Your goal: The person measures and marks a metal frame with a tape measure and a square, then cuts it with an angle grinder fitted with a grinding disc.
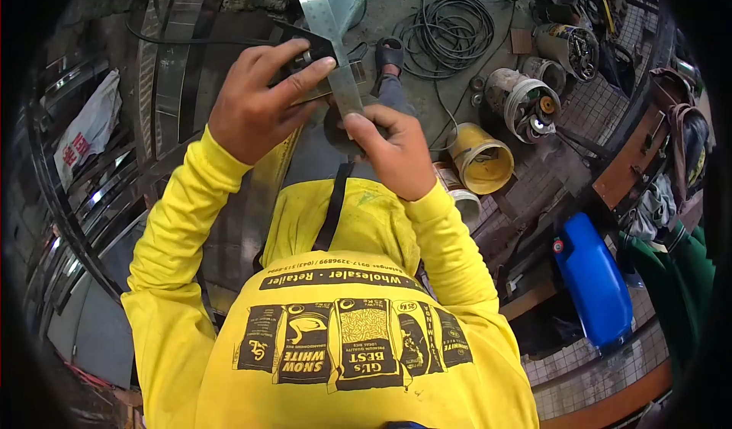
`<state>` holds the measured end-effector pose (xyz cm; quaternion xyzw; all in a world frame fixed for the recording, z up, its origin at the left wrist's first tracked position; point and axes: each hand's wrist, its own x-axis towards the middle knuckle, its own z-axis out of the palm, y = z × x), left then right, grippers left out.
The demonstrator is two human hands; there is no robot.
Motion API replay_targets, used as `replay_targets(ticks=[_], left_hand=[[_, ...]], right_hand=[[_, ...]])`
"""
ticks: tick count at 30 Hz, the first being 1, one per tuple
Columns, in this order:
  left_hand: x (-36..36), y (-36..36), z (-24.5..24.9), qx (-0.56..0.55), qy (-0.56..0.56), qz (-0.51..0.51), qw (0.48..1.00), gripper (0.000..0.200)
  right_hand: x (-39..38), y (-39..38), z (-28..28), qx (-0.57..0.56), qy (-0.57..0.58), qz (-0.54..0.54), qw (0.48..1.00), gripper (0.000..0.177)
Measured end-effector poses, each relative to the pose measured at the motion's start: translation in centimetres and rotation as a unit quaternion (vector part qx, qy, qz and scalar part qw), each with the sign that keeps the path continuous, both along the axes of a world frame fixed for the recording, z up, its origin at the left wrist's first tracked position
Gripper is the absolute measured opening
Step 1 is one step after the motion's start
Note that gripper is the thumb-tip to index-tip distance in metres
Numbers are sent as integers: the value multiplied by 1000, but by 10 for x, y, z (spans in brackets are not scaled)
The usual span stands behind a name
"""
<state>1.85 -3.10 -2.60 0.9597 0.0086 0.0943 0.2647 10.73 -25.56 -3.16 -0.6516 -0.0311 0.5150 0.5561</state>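
Observation:
My right hand (pixel 393 151) grips the near end of a flat metal strip (pixel 347 86), its thumb pressed on top. The strip runs away from me to the top of the view. My left hand (pixel 263 97) is closed around a dark object just left of the strip, with index and middle fingers reaching towards it. A black angular piece (pixel 316 44) shows beyond those fingers; I cannot make out its kind. A small metal piece (pixel 357 70) lies across under the strip. Below my right hand is a dark rounded shape, mostly hidden.
A coiled black cable (pixel 450 36) lies on the floor ahead, near a sandalled foot (pixel 390 54). To the right stand a yellow bucket (pixel 484 162), a white bucket (pixel 526 105) of parts and a blue jerrycan (pixel 595 280). Metal bars (pixel 145 70) crowd the left.

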Motion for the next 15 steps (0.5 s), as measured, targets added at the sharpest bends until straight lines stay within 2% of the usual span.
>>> replay_targets(ticks=[1,2,4,6,9,12,13,15], left_hand=[[-3,-2,9,29,2,22,999,70],[-8,-5,18,58,4,44,997,72],[-44,-1,11,86,-24,150,985,59],[-71,11,7,129,150,154,968,48],[-59,37,15,-13,237,65,969,44],[-46,37,14,-122,235,73,962,44],[-47,39,10,-106,238,76,962,44],[-47,30,13,-21,138,125,982,43]], right_hand=[[-1,4,-2,11,43,-23,999,32],[-2,5,-6,21,40,-18,999,31],[-4,1,-14,39,28,-30,998,29],[-2,1,-11,35,26,-22,999,29],[3,4,-4,16,6,-7,1000,30],[4,5,1,-1,0,5,1000,30],[6,5,1,-7,1,8,1000,30],[6,5,3,-16,-8,15,1000,31]])
